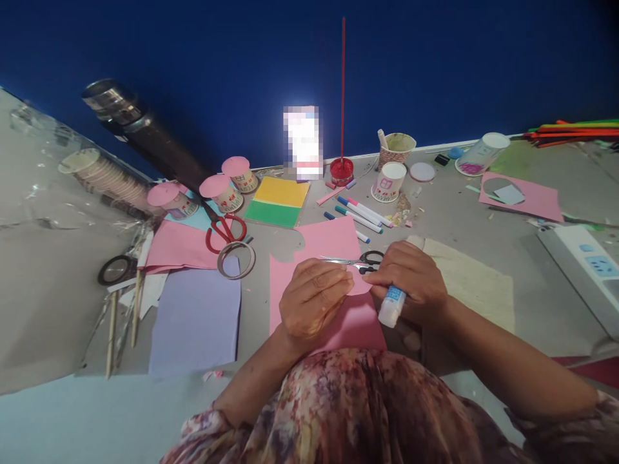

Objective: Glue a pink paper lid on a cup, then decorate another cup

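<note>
Head view is showing a small pink paper piece with a rounded edge (360,285) between the two hands, above larger pink paper sheets (333,237) on the grey tabletop (261,303). Its curved edge is facing the right hand and the wearer; the left fingers are covering the rest, so I cannot tell its long axis.

The left hand (314,300) is pinching this piece, its fingers pressing together, probably because thin paper needs a firm edge grip. The right hand (420,278) is curling around a white cylindrical plastic glue stick with a blue label (393,303). The stick's long axis is slanting, its exposed white end pointing down toward the wearer and slightly left; the palm is hiding the other end. Tucking it there seems to be leaving the right fingertips free at the paper's right edge, though I cannot tell whether they are touching it.

Just beyond the fingers, silver scissors with black handles (347,262) are lying crosswise, blades pointing left, presumably within easy reach. Farther out, slim white markers with coloured caps (358,220) are lying slantwise, and a white paper cup with drawings (389,180) is standing upside down. Leftward, a lavender paper sheet (196,322) is lying flat.
</note>
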A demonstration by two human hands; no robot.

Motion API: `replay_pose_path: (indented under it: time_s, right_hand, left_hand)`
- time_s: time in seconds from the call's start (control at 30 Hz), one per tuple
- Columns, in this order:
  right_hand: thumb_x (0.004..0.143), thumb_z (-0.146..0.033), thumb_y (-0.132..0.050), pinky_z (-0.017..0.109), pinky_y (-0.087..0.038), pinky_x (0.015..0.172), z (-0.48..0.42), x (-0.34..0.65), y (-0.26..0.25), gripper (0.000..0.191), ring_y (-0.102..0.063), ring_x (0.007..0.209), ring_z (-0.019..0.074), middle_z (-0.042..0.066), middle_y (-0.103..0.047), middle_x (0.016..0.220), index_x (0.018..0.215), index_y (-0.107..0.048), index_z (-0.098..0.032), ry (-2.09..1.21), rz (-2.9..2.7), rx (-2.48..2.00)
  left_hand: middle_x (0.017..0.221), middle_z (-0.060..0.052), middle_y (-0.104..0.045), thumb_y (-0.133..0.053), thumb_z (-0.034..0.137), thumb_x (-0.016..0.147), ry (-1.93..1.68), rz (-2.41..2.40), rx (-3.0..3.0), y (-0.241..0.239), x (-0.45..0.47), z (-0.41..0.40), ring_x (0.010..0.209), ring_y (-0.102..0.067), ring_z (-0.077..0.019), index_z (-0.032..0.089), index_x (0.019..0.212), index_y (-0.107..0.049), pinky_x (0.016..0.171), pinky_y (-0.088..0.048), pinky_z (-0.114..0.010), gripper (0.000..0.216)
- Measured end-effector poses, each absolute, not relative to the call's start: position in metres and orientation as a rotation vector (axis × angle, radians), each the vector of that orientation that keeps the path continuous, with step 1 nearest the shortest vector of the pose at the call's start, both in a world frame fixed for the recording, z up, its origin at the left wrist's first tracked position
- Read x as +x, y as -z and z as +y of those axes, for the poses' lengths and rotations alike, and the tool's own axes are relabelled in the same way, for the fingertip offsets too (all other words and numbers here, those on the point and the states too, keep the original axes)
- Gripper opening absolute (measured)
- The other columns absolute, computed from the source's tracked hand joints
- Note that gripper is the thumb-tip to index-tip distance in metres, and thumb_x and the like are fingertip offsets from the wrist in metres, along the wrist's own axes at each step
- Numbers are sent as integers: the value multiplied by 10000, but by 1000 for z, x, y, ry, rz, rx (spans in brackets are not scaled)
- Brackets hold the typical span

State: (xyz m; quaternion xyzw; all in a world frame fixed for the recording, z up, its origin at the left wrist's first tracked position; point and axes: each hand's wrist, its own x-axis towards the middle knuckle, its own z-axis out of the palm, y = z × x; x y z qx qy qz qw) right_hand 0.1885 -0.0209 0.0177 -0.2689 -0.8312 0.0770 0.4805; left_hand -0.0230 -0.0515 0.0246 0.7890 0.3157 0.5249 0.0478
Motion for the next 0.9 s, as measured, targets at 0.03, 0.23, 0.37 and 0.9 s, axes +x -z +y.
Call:
replay_pose_path:
  time_s: [0.03,0.23,0.37,0.9]
  right_hand:
    - [912,-138,-677,338,-366,643,-21,188,-18,95,-539,655,174,8,-617,679,876,-699,-223,-193,-2023,-660]
    - [933,-154,-662,343,-351,641,-22,188,-17,103,-533,656,175,12,-619,680,866,-709,-217,-185,-2031,-667]
    - [930,-159,-671,343,-358,643,-21,189,-17,86,-536,660,179,14,-632,675,878,-710,-216,-185,-2044,-661]
    - [983,-239,-639,350,-373,641,-21,193,-20,90,-545,633,179,21,-648,698,971,-726,-222,-143,-1974,-611]
  left_hand:
    - [955,-71,-833,-708,91,939,-1604,967,2402,-25,-23,-52,950,-798,-200,189,1053,-731,884,-609,-386,152]
    - [925,-76,-827,-729,77,914,-1652,972,2384,-25,-22,-52,916,-794,-202,172,1022,-733,854,-607,-381,144]
    - [969,-63,-835,-721,109,936,-1632,992,2403,-24,-23,-50,949,-802,-204,207,1032,-733,858,-613,-383,138]
    - [1135,-93,-797,-702,158,916,-1567,1161,2451,-25,-30,-48,1184,-696,-269,229,1220,-663,981,-570,-475,315]
